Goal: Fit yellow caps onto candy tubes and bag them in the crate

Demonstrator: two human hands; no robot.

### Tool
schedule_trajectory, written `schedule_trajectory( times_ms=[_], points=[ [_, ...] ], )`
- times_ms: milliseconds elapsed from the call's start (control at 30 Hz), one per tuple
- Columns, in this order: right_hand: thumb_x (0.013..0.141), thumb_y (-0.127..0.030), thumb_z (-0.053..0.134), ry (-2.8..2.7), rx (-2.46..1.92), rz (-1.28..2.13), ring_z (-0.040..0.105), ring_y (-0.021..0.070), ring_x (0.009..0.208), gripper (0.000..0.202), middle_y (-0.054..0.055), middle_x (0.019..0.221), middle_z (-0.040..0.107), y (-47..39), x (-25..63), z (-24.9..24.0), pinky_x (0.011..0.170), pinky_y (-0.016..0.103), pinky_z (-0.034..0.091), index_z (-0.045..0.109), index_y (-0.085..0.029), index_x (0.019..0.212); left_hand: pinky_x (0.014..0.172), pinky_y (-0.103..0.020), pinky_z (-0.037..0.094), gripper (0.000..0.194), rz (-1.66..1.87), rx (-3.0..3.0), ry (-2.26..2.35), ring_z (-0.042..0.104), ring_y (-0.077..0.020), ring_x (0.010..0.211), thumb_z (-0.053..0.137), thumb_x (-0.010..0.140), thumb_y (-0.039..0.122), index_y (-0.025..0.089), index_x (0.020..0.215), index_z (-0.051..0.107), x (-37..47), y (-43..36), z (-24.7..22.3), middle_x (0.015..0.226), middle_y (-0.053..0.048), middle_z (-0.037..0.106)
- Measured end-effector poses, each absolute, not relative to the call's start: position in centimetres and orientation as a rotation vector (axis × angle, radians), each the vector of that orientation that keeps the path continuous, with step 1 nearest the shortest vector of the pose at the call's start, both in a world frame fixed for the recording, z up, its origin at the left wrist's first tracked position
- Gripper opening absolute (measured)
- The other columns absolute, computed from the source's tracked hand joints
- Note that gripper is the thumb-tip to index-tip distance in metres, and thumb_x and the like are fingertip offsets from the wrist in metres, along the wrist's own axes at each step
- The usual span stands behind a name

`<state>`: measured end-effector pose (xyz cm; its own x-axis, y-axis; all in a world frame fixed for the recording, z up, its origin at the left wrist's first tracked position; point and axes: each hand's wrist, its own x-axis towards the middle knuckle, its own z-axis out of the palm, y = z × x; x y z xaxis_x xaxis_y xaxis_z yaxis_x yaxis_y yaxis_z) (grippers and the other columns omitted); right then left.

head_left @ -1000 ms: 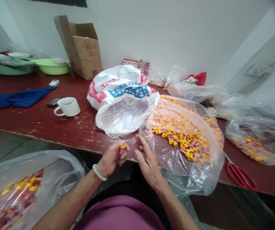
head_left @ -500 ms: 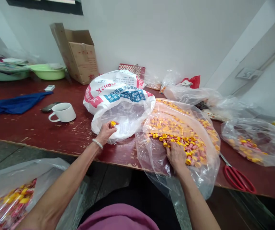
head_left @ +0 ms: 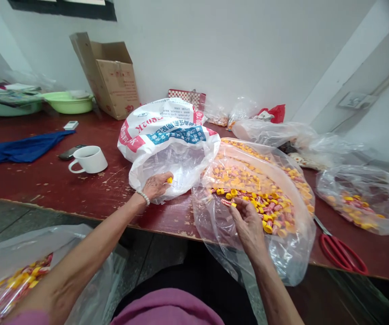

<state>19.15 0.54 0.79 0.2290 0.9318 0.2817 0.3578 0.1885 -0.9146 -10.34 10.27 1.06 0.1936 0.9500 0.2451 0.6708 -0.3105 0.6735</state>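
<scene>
My left hand (head_left: pixel 157 186) is closed on a small yellow-capped piece (head_left: pixel 169 180), mostly covered by the fingers, at the mouth of a white printed woven bag (head_left: pixel 170 122). Clear plastic pieces seem to lie inside that bag, too blurred to name. Between the thumb and fingers of my right hand (head_left: pixel 250 225) is a small red-patterned tube with a yellow cap (head_left: pixel 227 202). It is held over a clear plastic bag (head_left: pixel 211 225) in which many similar yellow-capped tubes (head_left: pixel 272 207) are heaped.
Red-handled scissors (head_left: pixel 343 253) lie at the table's right edge, below another clear bag (head_left: pixel 336 180) of tubes. To the left are a white mug (head_left: pixel 94 162), a dark phone-like object (head_left: pixel 72 151) and blue cloth (head_left: pixel 28 146). A cardboard box (head_left: pixel 118 85) stands behind.
My right hand has lifted slightly from the heap with a yellow-capped tube in its fingers. My left hand has moved a little right, turning its piece over the bag's mouth.
</scene>
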Motion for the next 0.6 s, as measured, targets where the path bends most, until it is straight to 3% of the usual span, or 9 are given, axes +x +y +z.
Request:
schedule_trajectory(
  times_ms=[133,367,500,600],
  points=[
    [0.086,-0.036,0.053,-1.428,-1.183,0.758,0.063,0.0185,0.088,0.026,0.008,0.101,0.066,-1.0,14.8,3.2,0.081,0.035,0.05,0.057,-0.019,0.104,0.062,-0.021,0.035,0.021,0.907,1.925,1.311,0.049,-0.0138,0.065,0.06,0.076,0.028,0.021,0.095,0.063,-9.3,4.4,2.3,0.076,0.0,0.059],
    [0.09,-0.026,0.046,-1.913,-1.105,0.611,0.06,0.0191,0.097,0.023,0.006,0.105,0.065,-2.6,12.7,4.1,0.085,0.034,0.048,0.058,-0.021,0.109,0.068,-0.022,0.039,0.023,0.869,1.587,1.019,0.052,-0.0147,0.078,0.063,0.077,0.029,0.017,0.096,0.065,-6.5,-2.2,3.0,0.093,-0.004,0.061],
    [0.086,-0.034,0.055,-1.956,-1.107,0.605,0.051,0.0221,0.115,0.043,0.01,0.128,0.052,-3.2,13.1,4.4,0.095,0.039,0.043,0.044,-0.023,0.126,0.052,-0.02,0.033,0.028,0.858,1.424,0.937,0.044,-0.0098,0.062,0.063,0.078,0.035,0.016,0.097,0.062,-5.6,-3.2,2.8,0.08,-0.001,0.056],
    [0.068,-0.043,0.073,-2.006,-1.09,0.454,0.041,0.0279,0.125,0.067,0.013,0.137,0.041,-3.7,12.9,3.7,0.1,0.045,0.037,0.041,-0.021,0.122,0.047,-0.019,0.029,0.028,0.882,1.263,0.871,0.038,-0.0075,0.054,0.064,0.077,0.035,0.015,0.096,0.06,-5.0,-3.8,2.7,0.073,0.0,0.054]
  ],
)
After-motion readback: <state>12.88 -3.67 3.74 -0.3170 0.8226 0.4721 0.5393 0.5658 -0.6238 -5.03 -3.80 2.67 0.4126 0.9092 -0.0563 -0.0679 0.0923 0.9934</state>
